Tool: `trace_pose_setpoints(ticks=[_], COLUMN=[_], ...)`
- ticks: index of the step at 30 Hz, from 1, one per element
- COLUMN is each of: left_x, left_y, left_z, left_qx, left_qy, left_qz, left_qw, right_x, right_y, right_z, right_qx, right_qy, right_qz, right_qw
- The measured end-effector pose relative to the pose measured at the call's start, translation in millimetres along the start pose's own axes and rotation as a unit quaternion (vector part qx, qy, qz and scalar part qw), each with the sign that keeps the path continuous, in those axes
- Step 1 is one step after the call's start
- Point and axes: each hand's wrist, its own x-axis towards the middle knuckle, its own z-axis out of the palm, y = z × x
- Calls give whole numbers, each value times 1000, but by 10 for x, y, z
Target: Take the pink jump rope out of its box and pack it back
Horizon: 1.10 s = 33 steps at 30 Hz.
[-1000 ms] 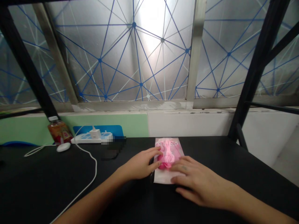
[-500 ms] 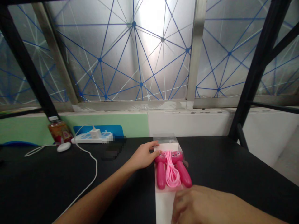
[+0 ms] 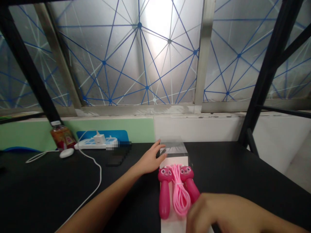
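A pink skipping rope (image 3: 181, 194) lies on a long white card (image 3: 173, 225), its coiled cord between two dark pink handles with animal faces. Behind the handles, a clear plastic box (image 3: 173, 147) extends toward the wall, with part of the white card inside. My left hand (image 3: 150, 159) is at the box's left edge, its thumb and fingers spread apart against the plastic. Closed at the card's near right side is my right hand (image 3: 213, 210), its fingers curled and slightly blurred. It covers the lower end of the right handle.
On the black table (image 3: 136, 207), a white cable (image 3: 97, 174) runs to a power strip (image 3: 87, 143). A bottle (image 3: 62, 136) and a white mouse-like object (image 3: 66, 153) are at the back left. Black frame posts (image 3: 261, 84) rise at both sides before the window.
The skipping rope and card have slid toward me, partly out of the clear box, with my right hand. My left hand has stayed near the box, its fingers now more spread.
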Motion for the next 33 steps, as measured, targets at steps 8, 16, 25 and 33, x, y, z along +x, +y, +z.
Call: trace_pose_setpoints(ticks=[8,16,25,33], left_x=[-411,-487,-463,-453], left_y=[450,461,465,490], left_z=[-378,-415,-414,-416], left_qx=[82,77,69,83], left_qy=[-20,-182,-194,-195], left_qz=[27,35,34,23], left_qw=[996,980,978,977], right_x=[-194,-72,-103,-74], right_y=[519,683,636,596], right_z=[-240,-123,-126,-94], right_qx=[-245,-198,-187,-200], right_qy=[349,291,281,294], right_qz=[210,198,207,210], right_qw=[880,915,918,911])
